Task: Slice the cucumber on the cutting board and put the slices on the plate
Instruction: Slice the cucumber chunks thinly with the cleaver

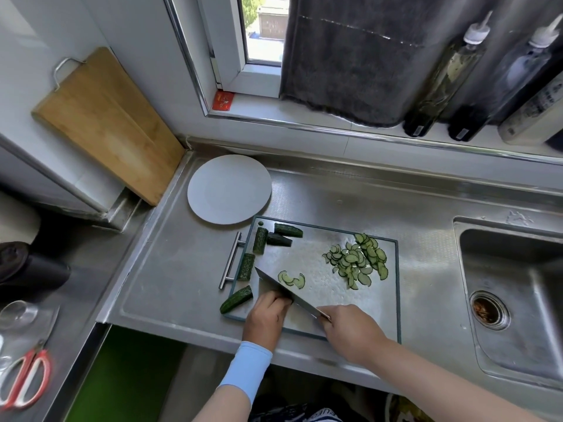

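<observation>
A grey cutting board (320,290) lies on the steel counter. Several dark green cucumber chunks (260,240) sit along its left edge, one (236,299) hanging over the front left corner. A heap of thin slices (358,258) lies at the board's right, and a few fresh slices (292,279) lie beside the knife (283,289). My right hand (350,332) grips the knife handle, the blade pointing left and away. My left hand (266,316) rests curled on the board against the blade; what lies under its fingers is hidden. The white plate (228,188) holds nothing.
A sink (515,287) with a drain lies to the right. A wooden board (103,123) leans on the wall at back left. Bottles (447,74) stand on the window sill. Red scissors (26,382) and a glass (16,313) lie at lower left.
</observation>
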### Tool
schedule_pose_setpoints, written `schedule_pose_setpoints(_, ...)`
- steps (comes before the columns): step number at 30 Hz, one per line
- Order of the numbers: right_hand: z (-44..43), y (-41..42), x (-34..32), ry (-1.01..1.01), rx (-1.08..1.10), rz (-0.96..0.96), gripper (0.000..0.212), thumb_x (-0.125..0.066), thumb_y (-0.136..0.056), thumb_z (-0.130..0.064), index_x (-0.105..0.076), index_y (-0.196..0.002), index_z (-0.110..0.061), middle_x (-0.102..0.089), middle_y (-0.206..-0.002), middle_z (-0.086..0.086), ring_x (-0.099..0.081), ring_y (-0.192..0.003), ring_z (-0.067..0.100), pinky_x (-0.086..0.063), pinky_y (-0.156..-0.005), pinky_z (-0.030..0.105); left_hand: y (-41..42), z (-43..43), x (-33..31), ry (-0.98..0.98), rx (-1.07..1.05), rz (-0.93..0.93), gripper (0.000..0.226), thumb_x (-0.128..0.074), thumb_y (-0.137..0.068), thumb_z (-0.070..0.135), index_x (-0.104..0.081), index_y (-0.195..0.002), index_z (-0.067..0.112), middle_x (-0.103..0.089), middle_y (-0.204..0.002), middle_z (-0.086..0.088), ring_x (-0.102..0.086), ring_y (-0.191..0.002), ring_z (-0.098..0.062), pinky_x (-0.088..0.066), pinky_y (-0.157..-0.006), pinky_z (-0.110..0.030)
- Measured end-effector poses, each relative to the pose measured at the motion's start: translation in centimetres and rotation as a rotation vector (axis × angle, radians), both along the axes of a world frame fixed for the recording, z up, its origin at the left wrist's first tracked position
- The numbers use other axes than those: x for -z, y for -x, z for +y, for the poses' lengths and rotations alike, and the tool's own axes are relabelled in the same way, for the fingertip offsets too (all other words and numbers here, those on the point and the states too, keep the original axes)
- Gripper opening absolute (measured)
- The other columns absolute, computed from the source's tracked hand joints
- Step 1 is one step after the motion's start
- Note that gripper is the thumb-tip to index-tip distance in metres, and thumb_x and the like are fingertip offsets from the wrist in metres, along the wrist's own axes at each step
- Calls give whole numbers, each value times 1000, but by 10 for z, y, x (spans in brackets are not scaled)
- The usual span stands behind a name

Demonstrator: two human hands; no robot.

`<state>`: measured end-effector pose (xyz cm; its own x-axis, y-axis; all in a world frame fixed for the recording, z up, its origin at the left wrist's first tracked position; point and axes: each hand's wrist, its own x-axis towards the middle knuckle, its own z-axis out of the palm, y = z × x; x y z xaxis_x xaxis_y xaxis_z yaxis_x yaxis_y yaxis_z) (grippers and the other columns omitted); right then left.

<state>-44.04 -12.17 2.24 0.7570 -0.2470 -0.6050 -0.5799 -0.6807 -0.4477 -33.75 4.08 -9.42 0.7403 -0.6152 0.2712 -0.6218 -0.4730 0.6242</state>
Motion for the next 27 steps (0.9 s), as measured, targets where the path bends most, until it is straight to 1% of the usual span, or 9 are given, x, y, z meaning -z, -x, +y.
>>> schedule_pose_setpoints(5,-1,0,0,-25,14,-2,33,-40,-99,-21,-39,-66,-21,-44,-61,0,-34,-56,16,-26,-53,29,1,2,4,-12,6,-24,18,-79,-74,-1,-72,-86,11,-64,-90,-3,-60,-82,-17,-51,-66,-27)
schedule_pose_setpoints(9,-1,1,0,-13,7,-2,31,-41,-99,-22,-43,-69,-20,-47,-63,-1,-36,-57,16,-28,-54,30,3,1,4,8,-12,-40,18,-80,-73,-1,-73,-86,10,-64,-89,-3,-60,-81,-18,-51,-66,-28)
schedule_pose_setpoints(13,0,4,-1,-3,-11,-27,28,-40,-99,-25,-42,-71,-21,-49,-63,0,-40,-59,18,-32,-56,32,5,1,2,57,-31,-58,23,-82,-69,-3,-75,-86,10,-67,-90,-4,-59,-84,-17,-50,-73,-22)
schedule_pose_setpoints(17,0,7,-2,2,-22,-37,28,-39,-101,-26,-43,-74,-21,-50,-64,1,-41,-59,17,-34,-57,31,5,-1,3,78,-52,-51,25,-83,-67,-5,-75,-87,8,-67,-91,-5,-59,-87,-16,-49,-79,-21)
schedule_pose_setpoints(21,0,9,-2,6,-7,-58,30,-40,-102,-28,-45,-73,-23,-51,-63,-1,-42,-59,15,-34,-57,29,5,-3,-1,86,-70,-26,21,-81,-72,-2,-73,-88,9,-65,-91,-5,-60,-85,-18,-50,-77,-23)
schedule_pose_setpoints(22,0,10,-2,3,0,-61,30,-40,-102,-28,-46,-73,-23,-51,-63,0,-42,-58,15,-35,-57,29,5,-3,-3,85,-79,-16,20,-80,-73,0,-72,-89,9,-63,-91,-4,-60,-85,-18,-49,-77,-23)
schedule_pose_setpoints(25,-1,10,-1,14,7,-67,30,-40,-102,-27,-45,-73,-23,-52,-62,-1,-42,-57,16,-34,-56,30,2,-2,-4,68,-94,24,20,-79,-75,6,-70,-93,10,-62,-95,-3,-57,-89,-16,-42,-83,-12)
schedule_pose_setpoints(27,-3,8,-3,23,17,-70,31,-40,-102,-27,-44,-71,-26,-51,-61,-2,-41,-56,15,-33,-55,29,0,-2,-3,33,-63,30,21,-79,-76,5,-72,-95,11,-64,-98,-1,-56,-94,-15,-41,-85,-11)
